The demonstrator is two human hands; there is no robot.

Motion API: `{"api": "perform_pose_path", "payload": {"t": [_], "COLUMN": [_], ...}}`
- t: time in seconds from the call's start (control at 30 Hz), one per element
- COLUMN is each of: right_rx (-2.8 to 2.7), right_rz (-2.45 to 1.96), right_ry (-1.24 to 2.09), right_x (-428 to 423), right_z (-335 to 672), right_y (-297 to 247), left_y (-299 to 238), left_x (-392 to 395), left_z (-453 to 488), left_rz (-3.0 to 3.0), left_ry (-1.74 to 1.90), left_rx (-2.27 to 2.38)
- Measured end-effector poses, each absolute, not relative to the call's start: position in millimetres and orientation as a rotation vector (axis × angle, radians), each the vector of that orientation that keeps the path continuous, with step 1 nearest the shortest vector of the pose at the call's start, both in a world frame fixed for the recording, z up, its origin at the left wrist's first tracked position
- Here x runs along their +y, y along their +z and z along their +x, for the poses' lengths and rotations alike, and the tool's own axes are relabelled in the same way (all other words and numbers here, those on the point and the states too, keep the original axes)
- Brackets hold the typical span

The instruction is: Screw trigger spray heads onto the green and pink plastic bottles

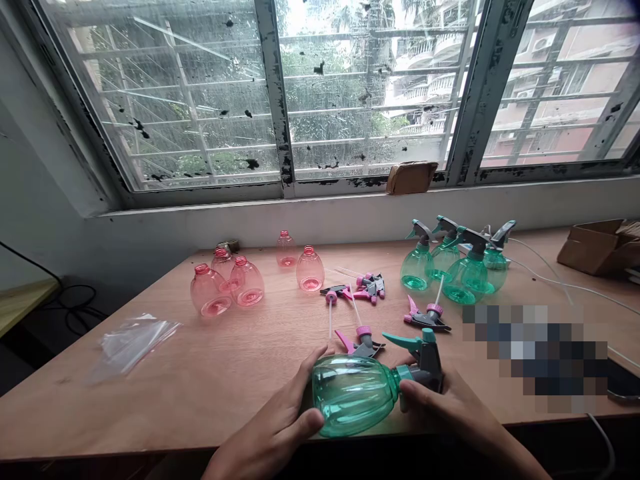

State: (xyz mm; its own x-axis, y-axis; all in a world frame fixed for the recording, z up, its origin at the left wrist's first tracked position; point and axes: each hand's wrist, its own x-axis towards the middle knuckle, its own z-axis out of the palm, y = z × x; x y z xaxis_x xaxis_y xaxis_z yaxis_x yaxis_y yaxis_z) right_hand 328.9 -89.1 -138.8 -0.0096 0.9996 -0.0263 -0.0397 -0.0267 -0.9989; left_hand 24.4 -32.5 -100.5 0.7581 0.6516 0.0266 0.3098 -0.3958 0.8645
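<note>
Left hand [285,417] gripped the green bottle [355,397] round its base, right hand [453,400] clasped its sprayer [429,360], thumb at the collar [403,375]; bottle sideways between them! Pink sprayers [365,331] lay just beyond on the desk [210,387]. To my eye, this wanted a steady base, a gentle squeeze, the collar kept straight.

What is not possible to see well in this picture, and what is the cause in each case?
Head view:
Right hand: several fingers, hidden behind the held green spray bottle.
Pixelated patch: whatever it covers is blurred out.
Cardboard box at right: right end, cut off by the picture edge.
Rightmost green spray bottle: left side, covered by the front one.
</note>
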Motion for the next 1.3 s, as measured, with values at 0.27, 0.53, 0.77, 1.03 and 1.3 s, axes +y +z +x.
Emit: {"api": "perform_pose_path", "payload": {"t": [0.27, 0.53, 0.77, 1.03, 1.3], "right_rx": [-1.131, -1.183, -1.225, -1.238, -1.241], "right_rz": [-1.241, -1.252, -1.24, -1.259, -1.247], "right_ry": [1.214, 1.213, 1.212, 1.175, 1.183], "right_x": [-89.9, -89.9, -90.0, -89.7, -89.3], "right_z": [328.4, 329.9, 330.6, 329.8, 331.1], "right_y": [-137.3, -138.2, -136.5, -136.5, -139.7], "left_y": [-105.8, -103.8, -100.7, -103.5, -101.6], "left_x": [-33.7, -32.5, -32.0, -37.2, -32.7], "left_z": [26.0, 26.4, 24.2, 31.3, 24.7], "left_rz": [2.036, 2.026, 1.972, 2.048, 1.986], "left_ry": [0.4, 0.442, 0.431, 0.445, 0.469], "left_rx": [0.869, 0.77, 0.775, 0.879, 0.738]}}
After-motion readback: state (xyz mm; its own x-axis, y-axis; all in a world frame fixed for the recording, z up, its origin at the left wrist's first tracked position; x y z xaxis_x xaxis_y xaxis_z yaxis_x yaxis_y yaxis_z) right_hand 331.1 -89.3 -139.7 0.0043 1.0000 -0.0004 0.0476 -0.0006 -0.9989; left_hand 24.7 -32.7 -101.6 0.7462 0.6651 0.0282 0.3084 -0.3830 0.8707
